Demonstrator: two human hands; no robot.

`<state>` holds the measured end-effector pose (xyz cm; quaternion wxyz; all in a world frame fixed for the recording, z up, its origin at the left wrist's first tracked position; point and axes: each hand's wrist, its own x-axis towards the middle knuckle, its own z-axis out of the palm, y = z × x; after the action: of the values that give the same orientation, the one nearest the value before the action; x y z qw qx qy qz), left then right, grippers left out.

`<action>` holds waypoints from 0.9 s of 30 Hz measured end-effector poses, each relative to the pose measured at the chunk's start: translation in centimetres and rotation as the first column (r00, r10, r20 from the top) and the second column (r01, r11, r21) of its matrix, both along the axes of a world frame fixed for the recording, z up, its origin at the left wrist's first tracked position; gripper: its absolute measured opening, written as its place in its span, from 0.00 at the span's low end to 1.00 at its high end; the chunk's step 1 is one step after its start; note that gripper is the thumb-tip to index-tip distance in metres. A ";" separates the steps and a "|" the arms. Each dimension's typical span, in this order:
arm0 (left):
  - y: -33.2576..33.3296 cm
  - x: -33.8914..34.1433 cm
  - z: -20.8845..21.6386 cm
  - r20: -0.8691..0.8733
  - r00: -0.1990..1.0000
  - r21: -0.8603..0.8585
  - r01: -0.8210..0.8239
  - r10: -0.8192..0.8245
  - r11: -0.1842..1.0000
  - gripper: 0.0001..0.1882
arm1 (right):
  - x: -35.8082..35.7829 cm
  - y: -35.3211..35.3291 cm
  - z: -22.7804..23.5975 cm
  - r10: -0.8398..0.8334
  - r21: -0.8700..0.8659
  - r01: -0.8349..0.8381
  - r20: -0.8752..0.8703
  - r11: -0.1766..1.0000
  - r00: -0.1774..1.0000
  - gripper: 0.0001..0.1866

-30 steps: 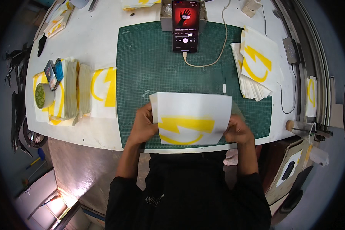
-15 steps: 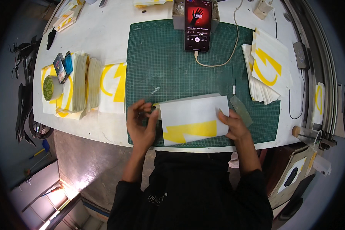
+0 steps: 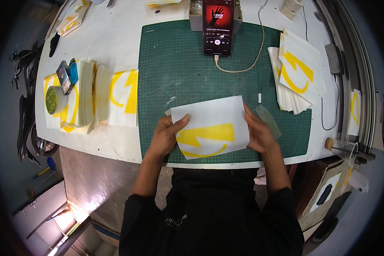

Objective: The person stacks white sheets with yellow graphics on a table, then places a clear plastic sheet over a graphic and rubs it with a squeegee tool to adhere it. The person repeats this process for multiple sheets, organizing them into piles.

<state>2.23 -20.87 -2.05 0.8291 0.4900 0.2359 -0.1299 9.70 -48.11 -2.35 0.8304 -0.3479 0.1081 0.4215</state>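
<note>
Between my hands a white folded sheet of paper with a yellow print (image 3: 209, 112) is held above the near part of a green cutting mat (image 3: 183, 64). My left hand (image 3: 164, 135) grips its left edge, thumb lying on the front face and fingers behind. At the opposite edge my right hand (image 3: 260, 133) holds the paper, its fingers extended along the side and partly hidden. A translucent flat strip (image 3: 269, 122) lies on the mat beside my right hand, with a thin tool with a white tip (image 3: 260, 97) just beyond it.
A fanned pile of printed sheets (image 3: 301, 72) lies on the right. Thick paper stacks (image 3: 86, 91) stand left, near a round tub (image 3: 55, 100) and small boxes (image 3: 67, 77). A phone (image 3: 217, 27) on a cable (image 3: 257, 55) leans on a box at the back.
My left hand has closed on the paper's left edge, where its fingers were apart before. The paper has tilted, showing more of the yellow print, and my right thumb has moved off its face.
</note>
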 end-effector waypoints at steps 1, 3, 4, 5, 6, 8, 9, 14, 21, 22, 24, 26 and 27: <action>0.2 -0.1 -0.5 0.018 1.000 -0.043 0.005 -0.004 0.999 0.16 | -0.2 0.0 0.4 -0.053 0.029 0.052 0.034 0.998 0.998 0.33; 0.8 -0.3 -1.7 0.061 0.998 -0.125 0.018 -0.010 0.992 0.18 | -0.8 -1.8 -1.2 -0.012 0.134 -0.007 0.139 0.991 0.990 0.41; 0.9 -0.2 -1.8 0.062 0.998 -0.151 0.010 0.000 0.988 0.19 | -1.0 -2.9 -1.9 0.006 0.185 -0.043 0.192 0.982 0.981 0.45; 0.9 -0.1 -2.0 0.059 0.998 -0.178 -0.003 0.014 0.984 0.21 | -1.2 -3.6 -2.1 0.064 0.081 -0.099 0.360 0.992 0.931 0.47; 0.9 -0.1 -2.0 0.055 0.998 -0.205 -0.016 0.028 0.979 0.23 | -1.4 -4.1 -2.1 0.134 -0.032 -0.138 0.511 0.990 0.849 0.49; 1.1 0.0 -1.6 0.071 0.997 -0.170 -0.004 0.017 0.985 0.28 | -2.0 -4.0 -1.9 0.218 -0.221 -0.088 0.680 0.971 0.700 0.52; 1.0 0.1 -1.6 0.080 0.997 -0.155 0.009 0.004 0.988 0.30 | -2.5 -3.0 -1.0 0.227 -0.292 -0.011 0.717 0.956 0.659 0.53; 3.4 -1.7 -4.0 0.327 0.930 0.108 0.143 -0.171 0.984 0.40 | -2.7 0.3 -0.2 0.144 -0.413 0.233 0.701 0.881 0.699 0.50; 3.2 -3.7 -1.1 0.263 0.859 0.417 0.310 -0.440 0.854 0.37 | -2.6 0.2 -0.7 0.172 -0.455 0.267 0.717 0.849 0.675 0.47; 3.1 -3.8 -1.0 0.215 0.864 0.457 0.323 -0.456 0.828 0.34 | -2.7 0.0 -0.9 0.198 -0.478 0.256 0.711 0.840 0.675 0.46; 2.8 -3.6 -0.3 0.194 0.852 0.553 0.314 -0.486 0.772 0.27 | -2.8 -0.6 -1.3 0.222 -0.498 0.256 0.712 0.829 0.666 0.44; 2.3 -3.2 0.2 0.302 0.788 0.670 0.225 -0.537 0.708 0.23 | -3.1 -0.9 -1.6 0.231 -0.516 0.277 0.716 0.810 0.659 0.39; 2.1 -3.0 0.3 0.381 0.727 0.722 0.151 -0.571 0.675 0.21 | -3.3 -0.9 -1.8 0.229 -0.525 0.298 0.720 0.797 0.656 0.36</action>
<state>-0.74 -18.73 -1.71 0.5911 0.7976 -0.1068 -0.0552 6.42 -49.06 -4.15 0.6508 -0.7329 -0.1111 0.1641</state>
